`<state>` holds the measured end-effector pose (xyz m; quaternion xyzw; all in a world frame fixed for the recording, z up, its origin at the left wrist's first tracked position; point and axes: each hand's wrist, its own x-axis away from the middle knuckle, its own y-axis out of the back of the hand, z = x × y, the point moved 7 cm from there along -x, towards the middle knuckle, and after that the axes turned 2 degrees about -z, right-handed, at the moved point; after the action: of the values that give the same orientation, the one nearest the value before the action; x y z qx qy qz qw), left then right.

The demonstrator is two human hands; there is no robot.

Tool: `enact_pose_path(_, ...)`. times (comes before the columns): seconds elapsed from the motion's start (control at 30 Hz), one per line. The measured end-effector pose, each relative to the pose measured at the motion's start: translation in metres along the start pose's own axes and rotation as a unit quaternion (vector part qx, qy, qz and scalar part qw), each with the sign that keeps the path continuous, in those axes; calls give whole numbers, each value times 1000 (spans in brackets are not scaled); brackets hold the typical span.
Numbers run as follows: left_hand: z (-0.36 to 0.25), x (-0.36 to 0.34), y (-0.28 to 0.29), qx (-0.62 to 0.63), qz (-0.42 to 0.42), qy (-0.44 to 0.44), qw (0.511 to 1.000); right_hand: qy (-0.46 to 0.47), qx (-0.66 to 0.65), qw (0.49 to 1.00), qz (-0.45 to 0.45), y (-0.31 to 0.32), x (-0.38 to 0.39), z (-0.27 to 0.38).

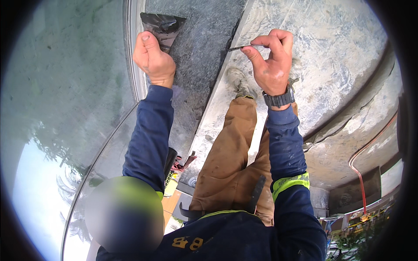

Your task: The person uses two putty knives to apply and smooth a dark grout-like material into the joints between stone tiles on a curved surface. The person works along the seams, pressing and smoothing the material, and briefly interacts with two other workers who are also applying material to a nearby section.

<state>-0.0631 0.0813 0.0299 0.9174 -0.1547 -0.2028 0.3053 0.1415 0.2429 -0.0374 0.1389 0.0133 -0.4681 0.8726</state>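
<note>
My left hand (154,60) is closed in a fist beside the window frame, thumb on top. Just beyond it a shiny black, crumpled sheet-like piece (163,24) reaches behind the fist. The curled fingers hide whether they grip it. Between thumb and forefinger of my right hand (273,63) is pinched a thin dark strip (239,48), its end pointing left over the ledge edge. A dark watch (278,99) sits on my right wrist.
A large glass pane (82,87) with a pale frame (136,48) stands at left. Alongside runs a dark grey ledge (200,39); a pale, stained floor (331,56) lies to the right. A red hose (361,182) hangs at far right. Red-handled tools (177,165) lie near my left forearm.
</note>
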Motion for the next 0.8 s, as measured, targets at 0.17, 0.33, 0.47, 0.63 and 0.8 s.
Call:
enact_pose_path(0.17,3,1,1,-3,5,-2,1000,6,-9,1000,-16,2,-19,-8)
enact_pose_path(0.33,0,1,1,-16,9,-3,1000,28,-21,999,-21,3,-37,-17)
enact_pose_path(0.47,-2,1,-3,-10,8,8,1000,-74,31,995,-60,10,-42,-42)
enact_pose_path(0.63,0,1,-3,-12,12,9,1000,-207,60,972,-90,46,-20,-56)
enact_pose_path(0.8,4,-1,4,33,-6,37,999,-167,190,966,56,79,-34,8)
